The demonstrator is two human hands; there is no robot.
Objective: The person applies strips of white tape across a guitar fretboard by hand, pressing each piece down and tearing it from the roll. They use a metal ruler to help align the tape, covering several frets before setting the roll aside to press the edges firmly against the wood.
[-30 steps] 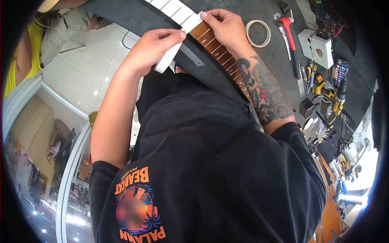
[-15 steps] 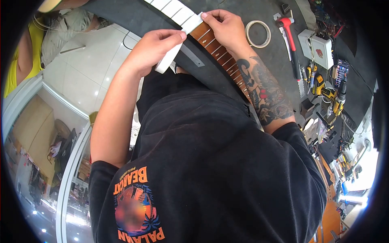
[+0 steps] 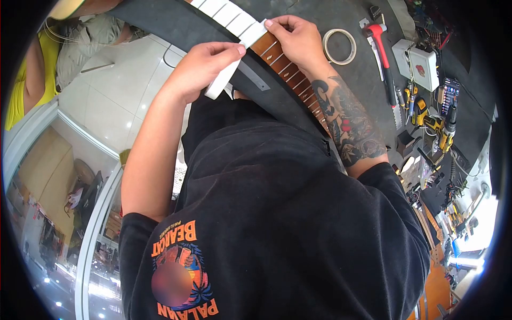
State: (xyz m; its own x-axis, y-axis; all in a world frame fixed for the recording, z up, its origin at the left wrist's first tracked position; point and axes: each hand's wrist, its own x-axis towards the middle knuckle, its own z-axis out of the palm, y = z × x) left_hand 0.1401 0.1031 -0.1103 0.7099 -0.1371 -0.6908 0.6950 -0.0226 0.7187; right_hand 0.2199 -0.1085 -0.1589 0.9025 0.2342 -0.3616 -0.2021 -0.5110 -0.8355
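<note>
A guitar neck (image 3: 290, 72) lies across the bench, its brown fretboard bare on the near part. White tape strips (image 3: 226, 15) cover the far part between the frets. My left hand (image 3: 205, 66) is closed around a roll of white tape (image 3: 221, 82), thumb and finger pinched at the fretboard's left edge. At the opposite edge, my right hand (image 3: 298, 42) pinches the end of a tape strip (image 3: 253, 33) that spans the board between both hands. The right fingertips partly hide that end.
On the dark bench, a cream tape roll (image 3: 340, 46) lies right of my right hand. Farther right are a red-headed hammer (image 3: 377, 32), a white box (image 3: 418, 66) and yellow drills (image 3: 424, 117). A person in a yellow shirt (image 3: 37, 80) is at the upper left.
The tape strip between my hands now lies slightly lower and flatter against the fretboard. Both hands keep their pinch and have barely moved.
</note>
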